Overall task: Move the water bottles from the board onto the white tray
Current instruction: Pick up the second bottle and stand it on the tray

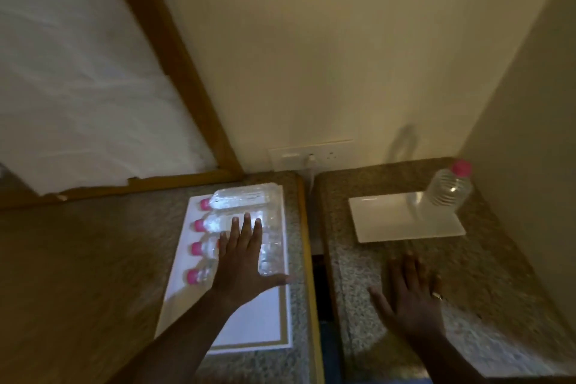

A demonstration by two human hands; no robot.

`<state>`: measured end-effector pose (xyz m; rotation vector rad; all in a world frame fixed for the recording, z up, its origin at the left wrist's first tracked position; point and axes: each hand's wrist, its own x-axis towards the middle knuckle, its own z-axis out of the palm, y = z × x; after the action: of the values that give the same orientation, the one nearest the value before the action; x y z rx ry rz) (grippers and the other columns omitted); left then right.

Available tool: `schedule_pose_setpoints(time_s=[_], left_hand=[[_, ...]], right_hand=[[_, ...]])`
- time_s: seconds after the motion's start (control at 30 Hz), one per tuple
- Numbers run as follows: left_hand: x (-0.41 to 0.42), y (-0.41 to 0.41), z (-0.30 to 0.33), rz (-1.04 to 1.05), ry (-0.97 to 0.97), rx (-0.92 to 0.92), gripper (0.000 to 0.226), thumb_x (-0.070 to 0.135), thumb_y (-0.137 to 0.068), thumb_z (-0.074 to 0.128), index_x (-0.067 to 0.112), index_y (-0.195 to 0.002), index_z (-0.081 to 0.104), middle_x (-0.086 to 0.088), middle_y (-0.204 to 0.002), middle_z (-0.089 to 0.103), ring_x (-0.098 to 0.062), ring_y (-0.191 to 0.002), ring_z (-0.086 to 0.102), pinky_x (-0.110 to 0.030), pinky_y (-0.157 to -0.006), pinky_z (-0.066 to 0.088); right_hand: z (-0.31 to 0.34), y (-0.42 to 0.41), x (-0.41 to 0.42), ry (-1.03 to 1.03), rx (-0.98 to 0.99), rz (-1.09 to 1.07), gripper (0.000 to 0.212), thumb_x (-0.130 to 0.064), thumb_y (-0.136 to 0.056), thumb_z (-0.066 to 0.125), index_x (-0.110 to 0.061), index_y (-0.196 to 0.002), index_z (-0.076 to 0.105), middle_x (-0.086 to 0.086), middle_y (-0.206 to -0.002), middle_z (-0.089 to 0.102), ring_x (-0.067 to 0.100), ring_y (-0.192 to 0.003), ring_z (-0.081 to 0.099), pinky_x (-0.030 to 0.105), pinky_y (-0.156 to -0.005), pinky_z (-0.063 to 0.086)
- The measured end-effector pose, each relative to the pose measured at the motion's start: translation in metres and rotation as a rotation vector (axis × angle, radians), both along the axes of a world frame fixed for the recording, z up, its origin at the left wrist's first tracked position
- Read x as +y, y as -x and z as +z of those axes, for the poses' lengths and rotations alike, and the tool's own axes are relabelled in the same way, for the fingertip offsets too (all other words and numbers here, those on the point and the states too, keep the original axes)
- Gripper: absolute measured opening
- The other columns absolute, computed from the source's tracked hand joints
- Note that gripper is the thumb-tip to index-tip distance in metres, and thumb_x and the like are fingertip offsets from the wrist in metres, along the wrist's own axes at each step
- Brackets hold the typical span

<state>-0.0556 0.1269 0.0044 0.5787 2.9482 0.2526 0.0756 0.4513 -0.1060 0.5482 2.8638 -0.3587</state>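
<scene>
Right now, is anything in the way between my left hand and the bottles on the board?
Nothing visible. The left hand hovers open directly over the lying bottles on the board, with no object between them.

Counters [358, 259]: speckled stone, granite-like, polished. Board [249, 321]: smooth, matt white, gold border line. Tray [389, 221]: glossy white, smooth. Bottles [243, 196]: clear ribbed plastic, pink plastic caps [204, 204]. Window frame [187, 72]: wood, chipped along the sill. Wall [343, 40]: matt cream paint.
</scene>
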Motion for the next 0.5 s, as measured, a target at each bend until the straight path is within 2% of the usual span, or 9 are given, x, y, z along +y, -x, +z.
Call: schedule_pose_setpoints(time_s=[0.07,0.1,0.2,0.23,0.3,0.33,0.37,0.43,0.5], left_hand=[[-0.003,-0.01,-0.003,-0.027,0.039,-0.038,0.135,0.103,-0.052,0.032,0.024,-0.148,-0.021,-0.003,-0.158,-0.029,-0.023,-0.144,-0.032,-0.045,-0.115,-0.021],[-0.061,-0.024,-0.002,0.097,0.035,-0.037,0.134,0.102,-0.053,0.033,0.024,-0.147,-0.024,-0.003,-0.156,-0.032,-0.022,-0.143,-0.035,-0.044,-0.115,-0.022],[-0.08,-0.033,-0.003,0.081,0.054,-0.086,0.118,0.085,-0.071,0.046,0.025,-0.147,-0.022,-0.002,-0.155,-0.03,-0.025,-0.143,-0.032,-0.044,-0.116,-0.018],[-0.081,-0.036,0.0,0.095,0.012,-0.062,0.111,0.072,-0.078,0.056,0.022,-0.151,-0.011,-0.004,-0.159,-0.02,-0.027,-0.147,-0.022,-0.045,-0.118,-0.01],[-0.084,-0.043,0.003,0.132,-0.056,0.064,0.093,0.043,-0.078,0.077,0.011,-0.151,0.029,-0.014,-0.16,0.023,-0.036,-0.147,0.022,-0.049,-0.117,0.02],[-0.086,-0.046,0.002,0.134,-0.058,0.117,0.084,0.034,-0.072,0.085,0.007,-0.142,0.046,-0.017,-0.149,0.044,-0.039,-0.137,0.043,-0.051,-0.11,0.035],[-0.089,-0.049,-0.002,0.143,-0.055,0.151,0.079,0.029,-0.066,0.089,0.005,-0.133,0.056,-0.018,-0.137,0.057,-0.039,-0.125,0.056,-0.052,-0.102,0.044],[-0.092,-0.05,-0.007,0.147,-0.06,0.157,0.075,0.027,-0.061,0.092,0.005,-0.126,0.061,-0.017,-0.127,0.065,-0.038,-0.116,0.062,-0.051,-0.095,0.049],[-0.097,-0.046,-0.006,0.147,-0.096,0.131,0.072,0.03,-0.066,0.088,0.01,-0.129,0.058,-0.013,-0.133,0.061,-0.034,-0.123,0.057,-0.045,-0.1,0.046]], right_hand=[[-0.002,-0.008,-0.001,0.032,-0.009,-0.042,0.093,-0.084,-0.083,-0.003,-0.03,-0.158,0.008,0.01,-0.167,-0.008,0.028,-0.152,-0.015,0.055,-0.118,-0.014],[0.004,0.019,-0.041,0.021,0.018,0.096,0.091,-0.083,-0.084,-0.003,-0.032,-0.158,0.006,0.009,-0.167,-0.009,0.029,-0.152,-0.014,0.056,-0.119,-0.011],[0.01,0.026,-0.042,-0.012,-0.046,0.082,0.09,-0.081,-0.082,-0.001,-0.033,-0.158,0.0,0.007,-0.168,-0.011,0.029,-0.152,-0.013,0.059,-0.12,-0.006],[0.012,0.027,-0.043,-0.024,-0.048,0.068,0.089,-0.08,-0.083,0.0,-0.033,-0.158,0.0,0.007,-0.168,-0.011,0.029,-0.152,-0.013,0.059,-0.12,-0.005],[0.011,0.023,-0.042,-0.049,-0.046,0.072,0.085,-0.078,-0.086,0.005,-0.033,-0.158,0.0,0.008,-0.168,-0.01,0.03,-0.153,-0.011,0.059,-0.121,-0.003],[0.014,0.023,-0.04,-0.052,-0.051,0.076,0.083,-0.077,-0.088,0.008,-0.033,-0.159,0.0,0.008,-0.168,-0.01,0.03,-0.153,-0.011,0.059,-0.121,-0.002],[0.018,0.024,-0.041,-0.054,-0.065,0.076,0.082,-0.075,-0.09,0.01,-0.032,-0.159,0.0,0.009,-0.168,-0.01,0.03,-0.153,-0.011,0.058,-0.121,-0.002],[0.023,0.023,-0.044,-0.054,-0.067,0.082,0.081,-0.074,-0.092,0.011,-0.03,-0.159,0.002,0.01,-0.168,-0.007,0.031,-0.153,-0.01,0.058,-0.121,-0.003],[0.023,0.021,-0.046,-0.061,-0.064,0.086,0.081,-0.073,-0.092,0.011,-0.029,-0.159,0.005,0.011,-0.168,-0.004,0.031,-0.153,-0.008,0.058,-0.121,-0.003]])
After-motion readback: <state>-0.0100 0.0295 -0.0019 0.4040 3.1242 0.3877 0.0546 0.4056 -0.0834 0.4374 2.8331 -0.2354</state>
